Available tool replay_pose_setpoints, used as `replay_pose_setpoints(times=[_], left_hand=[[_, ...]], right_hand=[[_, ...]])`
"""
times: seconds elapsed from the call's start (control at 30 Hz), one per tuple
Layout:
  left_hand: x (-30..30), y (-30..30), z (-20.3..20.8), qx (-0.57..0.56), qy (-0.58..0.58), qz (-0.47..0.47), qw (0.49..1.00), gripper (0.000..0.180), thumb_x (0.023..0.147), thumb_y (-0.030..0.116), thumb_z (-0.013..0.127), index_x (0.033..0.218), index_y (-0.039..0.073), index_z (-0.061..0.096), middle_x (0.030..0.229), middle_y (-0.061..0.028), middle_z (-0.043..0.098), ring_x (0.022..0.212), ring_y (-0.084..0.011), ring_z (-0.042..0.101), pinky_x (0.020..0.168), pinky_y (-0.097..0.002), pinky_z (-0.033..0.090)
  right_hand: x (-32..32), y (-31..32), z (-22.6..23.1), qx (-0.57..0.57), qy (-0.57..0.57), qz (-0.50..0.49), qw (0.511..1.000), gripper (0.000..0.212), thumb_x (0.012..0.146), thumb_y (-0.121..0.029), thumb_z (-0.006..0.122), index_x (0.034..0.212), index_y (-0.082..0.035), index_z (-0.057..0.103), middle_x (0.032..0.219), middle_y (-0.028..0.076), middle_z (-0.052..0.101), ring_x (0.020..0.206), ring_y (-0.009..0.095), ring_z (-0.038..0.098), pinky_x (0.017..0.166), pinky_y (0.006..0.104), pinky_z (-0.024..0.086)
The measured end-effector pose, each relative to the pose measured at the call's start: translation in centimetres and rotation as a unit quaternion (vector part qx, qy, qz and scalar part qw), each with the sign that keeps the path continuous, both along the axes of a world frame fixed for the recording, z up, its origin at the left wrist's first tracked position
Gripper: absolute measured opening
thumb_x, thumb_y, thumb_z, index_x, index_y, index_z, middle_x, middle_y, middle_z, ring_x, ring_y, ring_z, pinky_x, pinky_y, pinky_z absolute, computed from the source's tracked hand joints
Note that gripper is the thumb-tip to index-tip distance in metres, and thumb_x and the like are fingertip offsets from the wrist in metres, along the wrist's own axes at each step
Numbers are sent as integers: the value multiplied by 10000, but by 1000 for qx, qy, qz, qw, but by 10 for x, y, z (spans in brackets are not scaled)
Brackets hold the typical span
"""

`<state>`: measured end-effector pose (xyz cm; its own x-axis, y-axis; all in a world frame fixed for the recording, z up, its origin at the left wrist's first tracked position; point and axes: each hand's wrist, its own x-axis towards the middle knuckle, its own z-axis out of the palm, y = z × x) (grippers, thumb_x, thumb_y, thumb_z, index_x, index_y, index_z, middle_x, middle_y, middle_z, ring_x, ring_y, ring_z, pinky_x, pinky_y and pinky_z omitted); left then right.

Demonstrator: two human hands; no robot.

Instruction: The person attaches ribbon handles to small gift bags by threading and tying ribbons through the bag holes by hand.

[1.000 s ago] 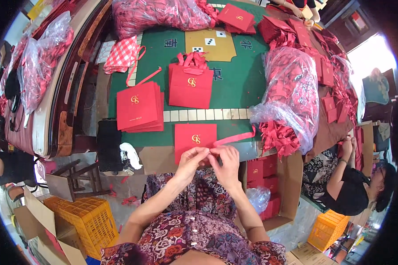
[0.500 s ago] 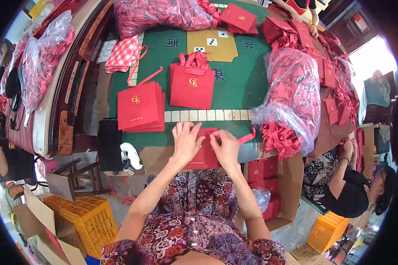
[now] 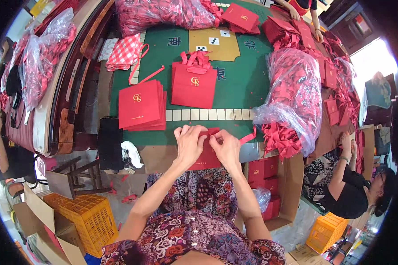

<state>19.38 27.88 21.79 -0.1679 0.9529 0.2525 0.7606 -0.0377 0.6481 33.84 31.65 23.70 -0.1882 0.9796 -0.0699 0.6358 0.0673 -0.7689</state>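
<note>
A flat red paper gift bag (image 3: pixel 206 158) lies at the near edge of the green table, under both my hands. My left hand (image 3: pixel 190 143) is closed at the bag's upper left, thumb and fingers pinching near its top edge. Opposite it, my right hand (image 3: pixel 225 148) pinches the top of the same bag. A red ribbon (image 3: pixel 248 136) runs out to the right from beneath my right fingers; where its other end goes is hidden. Beyond my hands stand a stack of bags with ribbon handles (image 3: pixel 193 86) and, to its left, a pile of flat red bags (image 3: pixel 139 106).
A clear plastic sack of red ribbons (image 3: pixel 294 97) lies on the right, another sack (image 3: pixel 163 15) at the back. Checked cloth (image 3: pixel 124 53) rests at back left. An open carton (image 3: pixel 289 190) of red bags stands below the table. A co-worker (image 3: pixel 347 190) sits at right.
My fingers have shifted slightly at the bag's top edge, and my left thumb and fingertips have drawn closer together. The co-worker's hands at the right have moved a little.
</note>
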Motion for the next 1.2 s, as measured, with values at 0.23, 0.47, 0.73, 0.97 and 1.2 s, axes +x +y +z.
replay_pose_setpoints(times=[0.23,0.47,0.73,0.97,1.2], left_hand=[[6,-5,0,15,-10,16,1000,178,812,109,708,977,153,657,915,-25,687,902,-239,557,883,-416,319],[2,-5,-1,-9,-47,19,999,166,794,94,701,949,143,671,876,-23,676,891,-237,568,887,-416,319],[6,-7,5,-31,-94,13,995,173,796,66,660,955,131,676,866,-17,677,888,-245,576,915,-419,319],[1,-7,7,-40,-93,-8,995,209,791,195,751,976,143,668,887,-15,685,901,-237,588,926,-419,320],[7,-15,16,22,-32,-112,993,167,776,157,752,902,158,643,820,29,628,873,-207,540,910,-405,319]], right_hand=[[-1,1,8,16,-41,17,999,174,808,-189,719,799,-25,661,718,145,692,681,324,687,629,432,520],[0,0,-4,158,-35,70,984,152,792,-129,725,768,-27,616,696,130,662,654,315,664,603,439,505],[-3,-5,-6,49,45,12,998,163,813,-148,738,810,-40,616,736,102,643,678,279,647,611,411,490],[9,1,7,37,165,24,985,106,878,-118,708,950,-39,711,859,124,638,749,267,635,671,350,499],[39,37,5,-58,1,238,970,200,889,-220,652,927,-40,729,891,135,647,833,300,634,766,388,489]])
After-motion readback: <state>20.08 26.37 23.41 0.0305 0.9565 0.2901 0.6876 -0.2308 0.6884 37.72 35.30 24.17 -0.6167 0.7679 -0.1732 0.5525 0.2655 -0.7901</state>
